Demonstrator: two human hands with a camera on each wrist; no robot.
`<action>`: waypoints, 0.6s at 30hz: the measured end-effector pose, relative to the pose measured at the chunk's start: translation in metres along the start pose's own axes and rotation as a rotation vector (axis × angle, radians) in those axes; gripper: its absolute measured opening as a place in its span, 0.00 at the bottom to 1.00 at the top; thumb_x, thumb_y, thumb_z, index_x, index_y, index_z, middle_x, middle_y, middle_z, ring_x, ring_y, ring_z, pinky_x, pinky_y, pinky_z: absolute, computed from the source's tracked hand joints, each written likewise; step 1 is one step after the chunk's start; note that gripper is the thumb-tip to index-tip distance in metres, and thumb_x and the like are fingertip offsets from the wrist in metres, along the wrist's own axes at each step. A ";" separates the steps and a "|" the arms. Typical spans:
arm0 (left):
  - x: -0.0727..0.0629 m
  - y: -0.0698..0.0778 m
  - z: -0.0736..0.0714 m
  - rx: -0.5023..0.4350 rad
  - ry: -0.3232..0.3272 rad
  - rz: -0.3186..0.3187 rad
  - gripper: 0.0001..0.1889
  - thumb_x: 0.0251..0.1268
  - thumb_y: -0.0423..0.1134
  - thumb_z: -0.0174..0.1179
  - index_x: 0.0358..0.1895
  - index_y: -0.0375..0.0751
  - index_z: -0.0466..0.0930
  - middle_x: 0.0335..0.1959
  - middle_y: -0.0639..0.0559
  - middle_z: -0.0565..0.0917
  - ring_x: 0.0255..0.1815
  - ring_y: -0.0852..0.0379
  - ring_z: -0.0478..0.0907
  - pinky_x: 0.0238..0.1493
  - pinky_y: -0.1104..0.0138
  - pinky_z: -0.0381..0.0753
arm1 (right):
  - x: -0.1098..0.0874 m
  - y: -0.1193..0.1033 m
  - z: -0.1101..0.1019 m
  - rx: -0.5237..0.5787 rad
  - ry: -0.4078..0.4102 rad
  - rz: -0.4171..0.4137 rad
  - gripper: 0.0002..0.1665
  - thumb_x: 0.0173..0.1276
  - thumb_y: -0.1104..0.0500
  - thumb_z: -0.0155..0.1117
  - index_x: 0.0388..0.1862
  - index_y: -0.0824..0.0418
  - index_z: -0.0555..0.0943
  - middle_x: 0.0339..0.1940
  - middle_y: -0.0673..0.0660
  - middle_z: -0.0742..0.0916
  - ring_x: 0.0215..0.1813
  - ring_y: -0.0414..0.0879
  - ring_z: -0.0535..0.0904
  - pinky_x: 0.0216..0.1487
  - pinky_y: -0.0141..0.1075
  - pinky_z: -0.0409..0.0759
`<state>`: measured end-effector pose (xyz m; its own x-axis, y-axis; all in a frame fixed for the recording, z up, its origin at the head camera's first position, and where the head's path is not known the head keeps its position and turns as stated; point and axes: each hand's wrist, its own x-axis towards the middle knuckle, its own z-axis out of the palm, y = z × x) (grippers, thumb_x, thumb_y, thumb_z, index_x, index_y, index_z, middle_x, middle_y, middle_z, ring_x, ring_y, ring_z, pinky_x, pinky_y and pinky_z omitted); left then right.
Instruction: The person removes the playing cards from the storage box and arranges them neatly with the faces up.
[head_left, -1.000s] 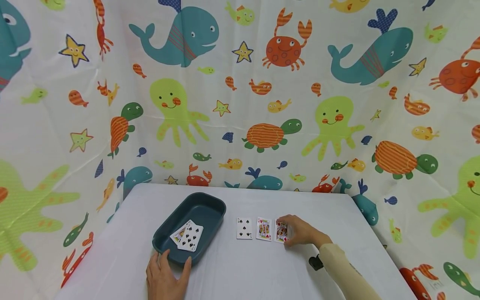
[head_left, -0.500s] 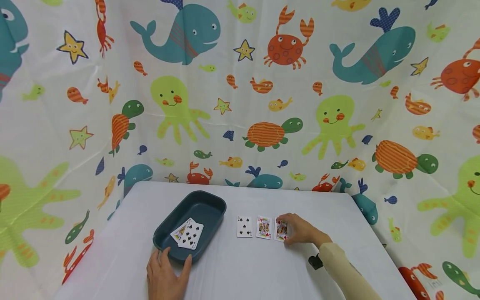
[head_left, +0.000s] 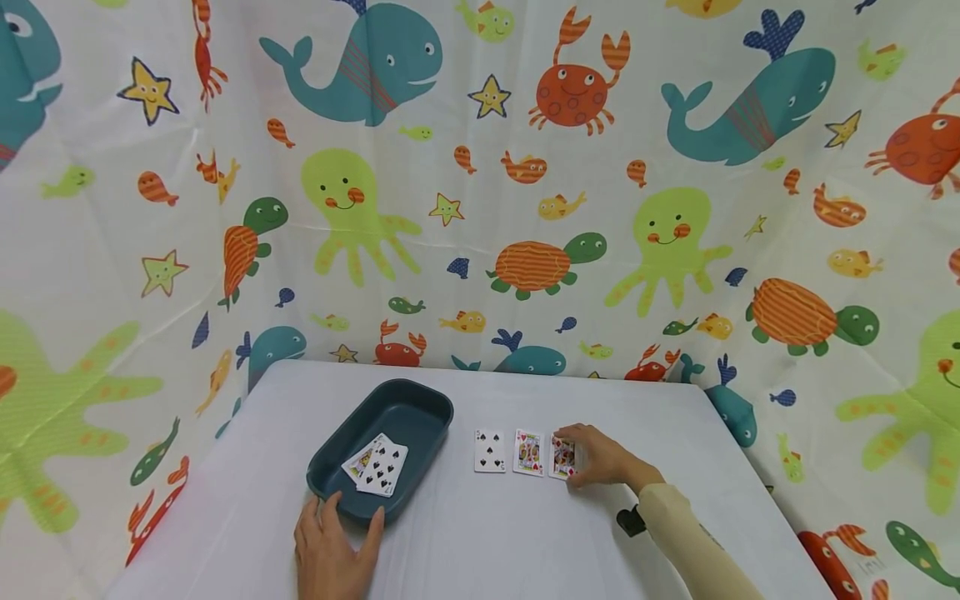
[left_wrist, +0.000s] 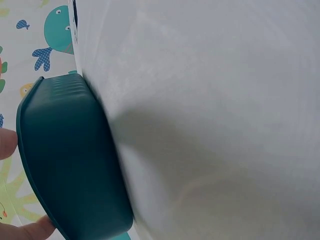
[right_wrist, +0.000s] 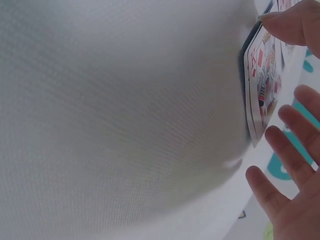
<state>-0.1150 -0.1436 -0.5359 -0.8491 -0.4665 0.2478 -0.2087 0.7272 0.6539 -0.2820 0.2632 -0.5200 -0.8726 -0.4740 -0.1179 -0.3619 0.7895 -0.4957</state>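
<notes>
My right hand (head_left: pixel 600 457) spans the right-most playing card (head_left: pixel 562 458), its thumb at the near edge and its forefinger near the far edge. In the right wrist view this is a king of diamonds (right_wrist: pixel 265 75) on top of at least one other card. My thumb (right_wrist: pixel 287 26) is at its edge, and the other fingers are spread. My left hand (head_left: pixel 332 546) rests at the near end of a dark teal tray (head_left: pixel 431 396), fingertips touching the rim. Inside the tray lie a spade card (head_left: pixel 382 467) and, partly under it, a face card (head_left: pixel 361 463).
To the left of the right hand, a red face card (head_left: pixel 528 452) and a five of spades (head_left: pixel 490 451) lie face up in a row. A white cloth covers the table (head_left: pixel 465 542). A sea-animal curtain (head_left: pixel 480 192) rises behind and at both sides.
The head view has tilted down very slightly. Both hands, the cards and the tray keep their places.
</notes>
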 end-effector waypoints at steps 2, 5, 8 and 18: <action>0.000 0.000 -0.001 -0.004 0.005 0.004 0.41 0.59 0.49 0.72 0.63 0.19 0.66 0.66 0.20 0.61 0.69 0.25 0.57 0.68 0.33 0.59 | 0.000 -0.001 0.000 0.003 -0.004 0.001 0.47 0.54 0.53 0.83 0.73 0.58 0.74 0.72 0.61 0.76 0.75 0.65 0.65 0.72 0.66 0.64; -0.001 0.000 -0.001 -0.009 0.009 0.011 0.41 0.59 0.49 0.72 0.63 0.19 0.66 0.66 0.21 0.61 0.68 0.25 0.57 0.68 0.33 0.59 | 0.000 -0.001 0.000 0.014 -0.001 0.002 0.47 0.54 0.53 0.83 0.73 0.58 0.73 0.71 0.60 0.76 0.75 0.63 0.65 0.73 0.65 0.63; -0.001 -0.001 0.000 -0.011 0.011 0.016 0.41 0.59 0.49 0.72 0.64 0.19 0.65 0.66 0.21 0.61 0.69 0.25 0.56 0.67 0.33 0.59 | 0.000 -0.003 -0.002 0.034 0.028 -0.010 0.47 0.55 0.53 0.83 0.73 0.58 0.73 0.71 0.60 0.76 0.75 0.64 0.66 0.72 0.66 0.63; 0.000 -0.001 0.002 -0.009 0.016 0.006 0.41 0.58 0.48 0.73 0.64 0.19 0.66 0.66 0.21 0.61 0.69 0.26 0.57 0.68 0.33 0.59 | 0.002 -0.025 0.000 0.207 0.177 -0.101 0.48 0.58 0.50 0.80 0.76 0.55 0.70 0.74 0.59 0.75 0.74 0.63 0.68 0.69 0.67 0.67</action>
<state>-0.1162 -0.1433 -0.5375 -0.8423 -0.4703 0.2633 -0.1992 0.7255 0.6587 -0.2752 0.2423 -0.5074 -0.8857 -0.4567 0.0838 -0.3912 0.6366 -0.6646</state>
